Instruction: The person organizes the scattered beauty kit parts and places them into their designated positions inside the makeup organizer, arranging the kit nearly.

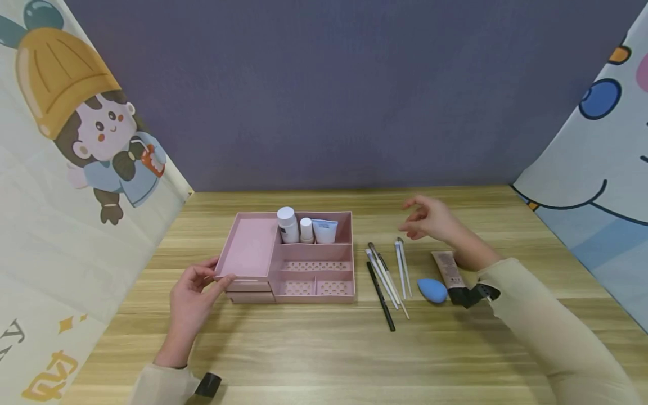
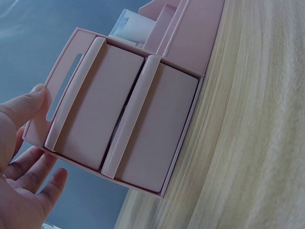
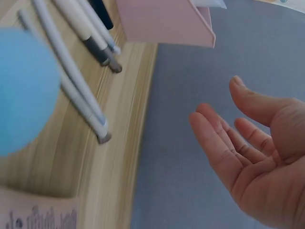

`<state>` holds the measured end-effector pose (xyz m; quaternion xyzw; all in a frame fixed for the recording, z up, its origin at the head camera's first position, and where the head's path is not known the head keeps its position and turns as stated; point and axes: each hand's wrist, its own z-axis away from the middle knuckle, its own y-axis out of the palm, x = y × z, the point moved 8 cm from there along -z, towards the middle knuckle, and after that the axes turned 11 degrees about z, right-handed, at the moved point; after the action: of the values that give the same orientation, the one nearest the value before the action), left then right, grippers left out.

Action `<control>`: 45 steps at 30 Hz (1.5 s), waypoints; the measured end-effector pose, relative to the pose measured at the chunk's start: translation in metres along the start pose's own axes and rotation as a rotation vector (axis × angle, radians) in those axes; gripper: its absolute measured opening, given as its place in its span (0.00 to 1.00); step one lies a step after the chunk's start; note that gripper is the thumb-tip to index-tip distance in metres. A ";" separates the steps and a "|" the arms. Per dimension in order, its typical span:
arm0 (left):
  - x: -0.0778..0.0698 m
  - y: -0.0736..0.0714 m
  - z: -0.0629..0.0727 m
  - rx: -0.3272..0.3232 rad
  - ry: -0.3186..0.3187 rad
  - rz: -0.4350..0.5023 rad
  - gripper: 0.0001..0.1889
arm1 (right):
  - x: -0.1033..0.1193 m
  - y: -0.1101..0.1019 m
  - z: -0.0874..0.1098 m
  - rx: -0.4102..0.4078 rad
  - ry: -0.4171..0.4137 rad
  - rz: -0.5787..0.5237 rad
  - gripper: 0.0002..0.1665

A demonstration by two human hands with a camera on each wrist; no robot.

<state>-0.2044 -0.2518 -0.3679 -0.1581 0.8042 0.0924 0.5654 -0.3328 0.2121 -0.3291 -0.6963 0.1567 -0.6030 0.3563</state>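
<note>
My left hand [image 1: 194, 292] holds the front left corner of a pink desk organizer [image 1: 248, 247]. Its thumb lies at the top front edge and its fingers along the left side. Two closed drawers [image 2: 100, 107] face the left wrist camera. In the organizer's back compartment stand a white-capped bottle [image 1: 287, 225], a smaller white-capped bottle [image 1: 306, 230] and a pale blue tube [image 1: 324, 230]. My right hand [image 1: 430, 219] is raised beyond the makeup brushes [image 1: 385, 275], fingers loosely bent, holding nothing.
Right of the organizer lie a black pencil-like stick [image 1: 381, 295], two white-handled brushes [image 1: 403, 267], a blue makeup sponge [image 1: 432, 290] and a beige tube with a black cap [image 1: 448, 270]. The right forearm passes over the tube's side. A dark panel [image 1: 344, 101] stands behind the wooden table [image 1: 304, 354].
</note>
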 end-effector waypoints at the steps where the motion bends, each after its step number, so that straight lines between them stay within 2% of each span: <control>1: 0.000 0.000 0.000 0.001 -0.004 -0.002 0.15 | -0.003 -0.001 0.002 0.003 0.003 0.018 0.29; 10: 0.000 0.000 0.001 0.007 -0.006 -0.005 0.15 | -0.020 -0.010 0.020 0.006 0.027 0.187 0.29; 18: 0.000 0.000 0.001 0.008 -0.009 -0.028 0.14 | -0.031 -0.013 0.034 -0.001 0.044 0.278 0.28; 26: -0.002 0.000 0.002 0.005 -0.011 -0.023 0.15 | -0.045 -0.010 0.045 0.049 0.091 0.335 0.30; 35: -0.004 0.000 0.004 0.010 -0.007 -0.029 0.14 | -0.064 -0.006 0.053 0.117 0.148 0.453 0.30; 40: -0.006 0.000 0.005 0.009 0.004 -0.030 0.15 | -0.069 -0.003 0.056 0.145 0.141 0.526 0.28; 45: -0.008 0.000 0.005 0.008 0.006 -0.033 0.15 | -0.072 0.001 0.057 0.154 0.130 0.601 0.30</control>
<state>-0.1972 -0.2487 -0.3623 -0.1695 0.8036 0.0792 0.5650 -0.2946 0.2756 -0.3834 -0.5497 0.3317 -0.5240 0.5597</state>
